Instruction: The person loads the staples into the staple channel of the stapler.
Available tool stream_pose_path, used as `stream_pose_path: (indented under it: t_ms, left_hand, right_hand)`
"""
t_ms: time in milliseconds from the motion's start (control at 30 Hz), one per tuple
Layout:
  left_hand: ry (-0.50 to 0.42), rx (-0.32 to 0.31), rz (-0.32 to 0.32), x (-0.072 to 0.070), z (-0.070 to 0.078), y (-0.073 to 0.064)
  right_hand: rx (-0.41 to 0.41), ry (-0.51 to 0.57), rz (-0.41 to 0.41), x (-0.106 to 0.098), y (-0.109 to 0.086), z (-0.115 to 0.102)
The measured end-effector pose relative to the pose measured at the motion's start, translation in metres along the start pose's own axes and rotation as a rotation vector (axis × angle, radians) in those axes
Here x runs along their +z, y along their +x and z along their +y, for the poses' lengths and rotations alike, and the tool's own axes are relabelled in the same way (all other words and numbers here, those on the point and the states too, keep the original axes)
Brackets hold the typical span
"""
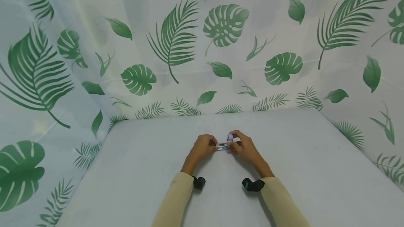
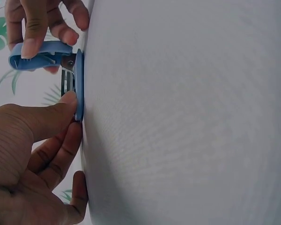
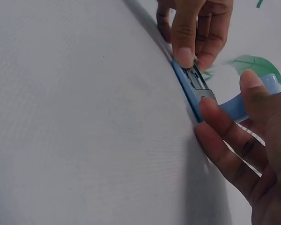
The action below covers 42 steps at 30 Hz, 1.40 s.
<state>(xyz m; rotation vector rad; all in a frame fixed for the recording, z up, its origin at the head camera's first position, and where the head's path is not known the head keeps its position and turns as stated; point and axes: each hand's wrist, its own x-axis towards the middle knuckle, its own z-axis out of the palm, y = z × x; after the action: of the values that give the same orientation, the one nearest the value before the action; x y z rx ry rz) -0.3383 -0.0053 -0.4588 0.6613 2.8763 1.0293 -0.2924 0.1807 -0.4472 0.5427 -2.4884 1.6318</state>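
A small blue stapler [image 1: 222, 147] is held low over the white table between both hands, its blue top cover [image 2: 56, 48] swung up away from the base [image 2: 79, 89]. The metal staple channel [image 3: 195, 78] lies exposed along the base. My left hand [image 1: 203, 146] pinches one end of the base and channel between thumb and fingers. At the hinge end, my right hand [image 1: 245, 147] grips the raised cover with its thumb and a finger. Other right fingertips [image 3: 210, 108] rest beside the hinge and partly hide it.
The white table [image 1: 142, 171] spreads around both hands. A white curtain with green leaf prints [image 1: 246, 90] hangs along its back and sides. Black wrist cameras [image 1: 253, 185] sit at the cuffs of the beige sleeves [image 1: 176, 199].
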Motion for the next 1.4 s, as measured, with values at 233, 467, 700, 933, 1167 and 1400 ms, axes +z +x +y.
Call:
stream_pose_path:
  t_ms: [233, 467, 700, 933, 1167, 1400]
  left_hand:
    - [-0.044, 0.020, -0.009, 0.000, 0.000, -0.001]
    - [-0.028, 0.040, 0.007, 0.002, -0.003, 0.002]
    - [-0.012, 0.048, 0.003, 0.003, -0.004, 0.001]
    - [0.003, 0.055, 0.020, 0.001, -0.004, -0.001]
    - [-0.047, 0.035, 0.008, 0.004, -0.007, -0.002]
    - [-0.184, -0.039, -0.068, 0.000, -0.013, -0.008]
  right_hand:
    - [-0.028, -0.027, -0.038, 0.000, 0.009, 0.018]
    - [-0.048, -0.205, -0.092, 0.000, 0.019, 0.019]
    - [-0.118, -0.444, -0.112, 0.004, 0.024, 0.013]
    - [-0.169, -0.646, -0.111, 0.013, 0.028, 0.010]
    - [-0.013, -0.445, -0.101, 0.012, 0.023, 0.014]
    - [0.354, 0.155, -0.065, 0.007, 0.012, 0.028]
